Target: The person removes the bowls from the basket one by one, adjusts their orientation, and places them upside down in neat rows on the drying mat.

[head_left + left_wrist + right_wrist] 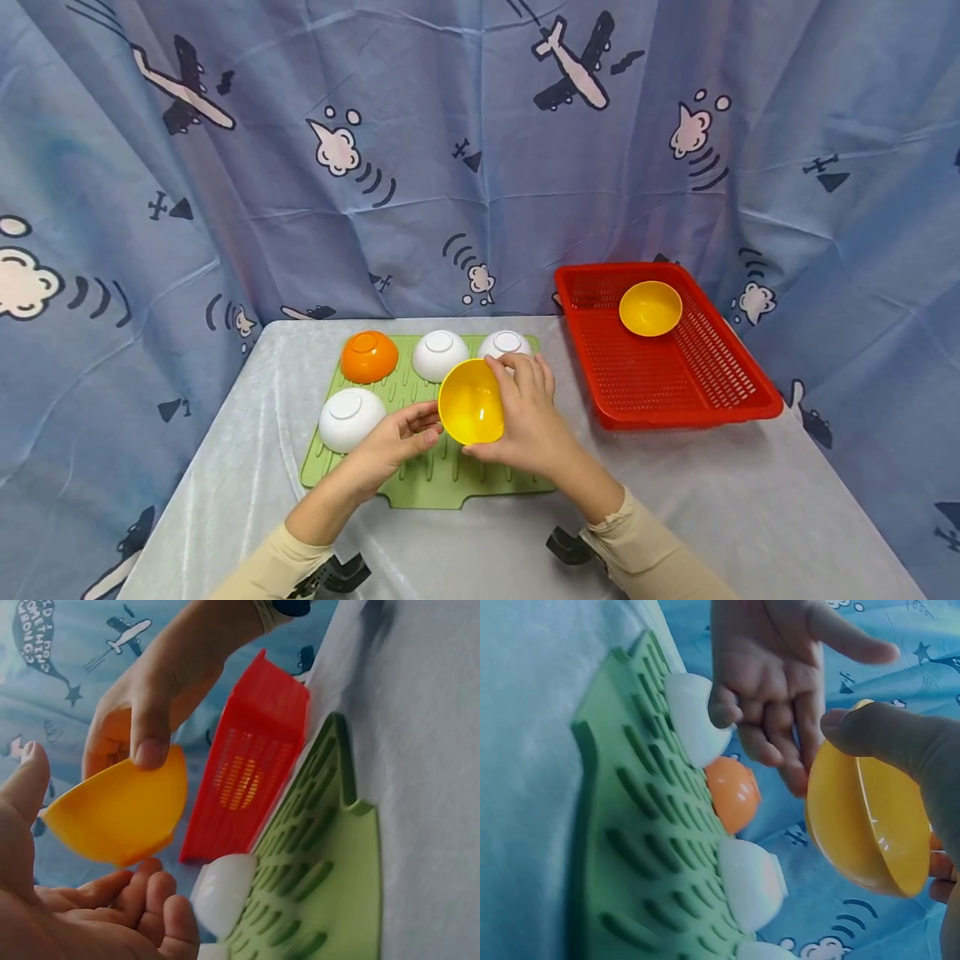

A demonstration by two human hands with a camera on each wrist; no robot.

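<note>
Glossy yellow bowl [471,402], tilted sideways

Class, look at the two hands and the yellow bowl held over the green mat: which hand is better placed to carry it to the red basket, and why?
Right. The right hand already grips the yellow plastic bowl and is on the side of the red plastic basket; the left hand lies open beside it.
</note>
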